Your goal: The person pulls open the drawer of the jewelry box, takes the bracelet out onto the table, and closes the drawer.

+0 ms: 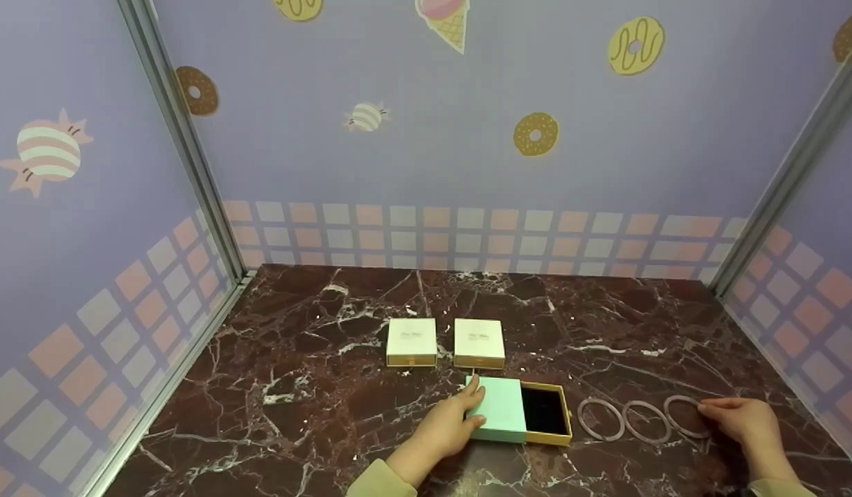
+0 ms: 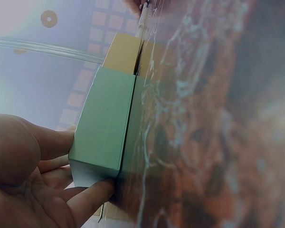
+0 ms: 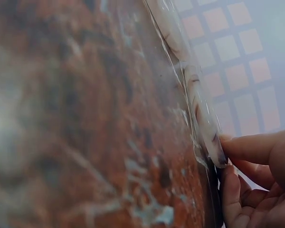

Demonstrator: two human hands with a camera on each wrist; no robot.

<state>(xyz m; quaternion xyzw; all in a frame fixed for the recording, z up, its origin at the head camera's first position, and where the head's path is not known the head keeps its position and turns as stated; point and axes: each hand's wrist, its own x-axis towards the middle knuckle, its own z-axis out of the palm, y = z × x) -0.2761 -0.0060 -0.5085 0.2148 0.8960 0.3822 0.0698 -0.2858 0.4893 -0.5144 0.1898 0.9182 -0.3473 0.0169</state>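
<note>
My left hand [image 1: 448, 421] grips the left end of a mint-green slide-out box [image 1: 496, 408], thumb and fingers on opposite sides. Its gold drawer [image 1: 547, 438], with a black lining, is pulled partway out to the right. At the far right of a row of three pale bangles, my right hand [image 1: 743, 422] pinches the edge of the rightmost bangle [image 1: 681, 398]. The right wrist view shows this bangle [image 3: 205, 121] has brown streaks, with the thumb above its rim and fingers below. The middle bangle [image 1: 626, 424] and left bangle [image 1: 581, 417] lie beside the drawer.
Two cream-topped boxes with gold sides, a left one [image 1: 411, 338] and a right one [image 1: 478, 339], stand behind the green box. All rests on a dark red marbled table [image 1: 315, 414]. Patterned panels [image 1: 426, 159] enclose the back and both sides.
</note>
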